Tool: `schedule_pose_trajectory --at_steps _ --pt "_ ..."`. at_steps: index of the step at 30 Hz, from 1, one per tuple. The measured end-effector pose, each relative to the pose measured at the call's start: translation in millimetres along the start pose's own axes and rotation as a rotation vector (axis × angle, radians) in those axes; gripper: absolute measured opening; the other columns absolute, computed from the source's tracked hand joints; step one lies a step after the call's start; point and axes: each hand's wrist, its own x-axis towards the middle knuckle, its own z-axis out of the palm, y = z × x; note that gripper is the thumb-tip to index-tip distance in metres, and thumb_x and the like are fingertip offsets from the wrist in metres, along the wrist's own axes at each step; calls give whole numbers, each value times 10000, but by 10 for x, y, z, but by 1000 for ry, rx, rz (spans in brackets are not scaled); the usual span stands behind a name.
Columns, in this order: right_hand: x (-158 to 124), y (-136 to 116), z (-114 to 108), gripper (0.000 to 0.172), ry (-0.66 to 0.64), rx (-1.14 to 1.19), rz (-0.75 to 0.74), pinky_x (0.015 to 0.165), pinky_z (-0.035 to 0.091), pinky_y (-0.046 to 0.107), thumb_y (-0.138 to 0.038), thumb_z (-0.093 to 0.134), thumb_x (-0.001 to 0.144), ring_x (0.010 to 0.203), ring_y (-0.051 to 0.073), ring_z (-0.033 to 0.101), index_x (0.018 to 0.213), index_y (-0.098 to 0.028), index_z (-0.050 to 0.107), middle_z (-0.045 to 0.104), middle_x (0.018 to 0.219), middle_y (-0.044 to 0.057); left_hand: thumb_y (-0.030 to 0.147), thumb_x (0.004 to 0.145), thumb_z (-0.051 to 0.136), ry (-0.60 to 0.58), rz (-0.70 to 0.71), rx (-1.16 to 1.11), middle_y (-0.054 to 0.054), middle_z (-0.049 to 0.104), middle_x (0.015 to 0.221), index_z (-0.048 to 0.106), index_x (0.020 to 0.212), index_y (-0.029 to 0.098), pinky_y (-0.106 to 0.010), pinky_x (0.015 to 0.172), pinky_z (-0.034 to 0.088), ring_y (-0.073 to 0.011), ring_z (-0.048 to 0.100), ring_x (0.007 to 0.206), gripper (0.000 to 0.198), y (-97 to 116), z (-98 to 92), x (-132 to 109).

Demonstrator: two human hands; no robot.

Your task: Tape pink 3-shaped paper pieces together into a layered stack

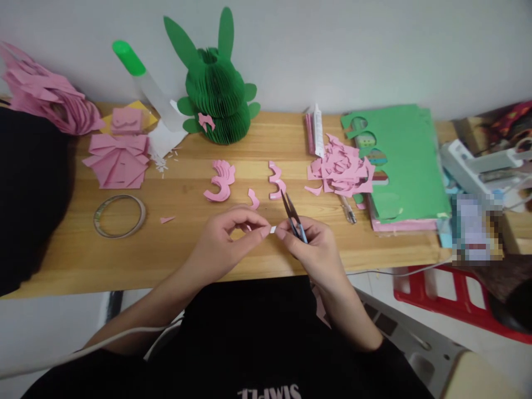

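My left hand point(226, 235) is closed in a pinch on one end of a small white strip point(273, 229). The strip's other end meets the fingertips of my right hand point(313, 244). That hand also holds a pair of scissors point(294, 213), blades pointing up and away, slightly parted. A bit of pink paper shows under my left fingers; whether they hold it I cannot tell. Just beyond my hands lie a single curved pink paper piece point(253, 198), a stack of such pieces point(224, 174) and another curved pink piece point(277, 188).
A green honeycomb paper rabbit point(218, 94) stands by the wall. Pink scraps point(343, 166), a glue tube point(318, 130) and green sheets point(409, 166) are on the right. Leftward are a tape roll point(120, 236), folded pink paper point(118, 160) and a green-capped tube point(128, 58).
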Motion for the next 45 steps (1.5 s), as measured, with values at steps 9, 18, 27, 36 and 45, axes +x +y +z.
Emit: schedule_pose_trajectory --at_steps 9,18,27,36,45 --pt "-24 -41 -20 171 -6 -45 -30 457 300 221 -331 726 669 498 85 358 660 -178 648 468 535 -47 229 778 659 -51 86 98 -39 692 808 679 726 188 -324 749 487 -182 629 811 69 65 -35 -1" --pt "-67 -97 -30 117 -13 -100 -71 466 315 213 -266 672 686 505 84 380 652 -165 625 455 541 -47 149 808 638 -6 329 308 -15 679 759 665 718 179 -243 674 485 -123 630 717 98 87 -26 1" --pt "-59 -111 -33 112 -23 -67 -79 469 307 209 -241 700 685 510 82 376 656 -165 623 453 539 -50 168 764 647 -49 211 193 -27 678 744 678 693 171 -262 687 492 -137 624 715 77 53 -29 50" --pt "-156 103 66 441 -26 272 -68 389 161 196 -603 566 866 442 59 221 815 -167 609 314 529 -86 204 698 743 128 46 -250 -5 696 718 710 671 190 -264 702 501 -137 624 720 45 -47 13 144" --pt "-218 108 202 446 -139 421 4 360 142 174 -622 610 836 394 38 169 757 -189 543 276 479 -118 185 690 756 233 148 -442 3 694 729 732 675 210 -232 711 522 -123 636 753 38 -13 163 165"
